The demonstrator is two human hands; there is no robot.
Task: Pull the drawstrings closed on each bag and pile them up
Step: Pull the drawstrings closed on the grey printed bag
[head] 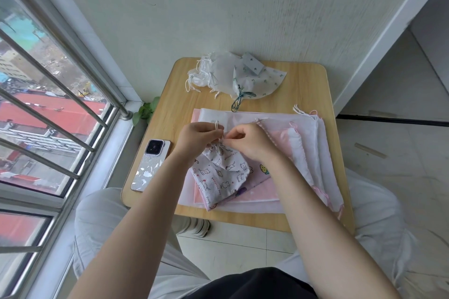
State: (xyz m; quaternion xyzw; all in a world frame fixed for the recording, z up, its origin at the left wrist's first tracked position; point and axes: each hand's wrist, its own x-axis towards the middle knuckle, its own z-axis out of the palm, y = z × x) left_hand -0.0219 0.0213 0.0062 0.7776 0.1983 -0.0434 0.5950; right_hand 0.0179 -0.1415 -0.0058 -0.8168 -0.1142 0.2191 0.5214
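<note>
At nine o'clock of the small round-cornered wooden table (298,80) a white phone in a glossy patterned case (150,165) lies face down along the table's left edge, near your left wrist but not touching it.

Your left hand (199,137) sits just right of the phone, fingers curled, pinching the white drawstring (217,126) whose short ends stick up above your knuckles. Your right hand (250,139) meets it at three o'clock — the two are all but touching — with thumb and forefinger pinched at the gathered neck of the bag; whether it holds cord or cloth I cannot tell.

The small white cotton bag printed with little cats (220,172) hangs from both hands, its puckered mouth right between your fingertips and its body spreading toward six o'clock, below and between your wrists. Its lower end rests on the flat stack of pink and white fabric bags (286,133) that covers the near half of the table and reaches past your right hand toward three o'clock.

At twelve o'clock, well apart from your hands, lies the pile of closed bags — sheer white pouches with white cords (206,75) on the left, and a white bag with small green leaf prints (257,80) on the right, its dark green cord (240,99) trailing toward you.
</note>
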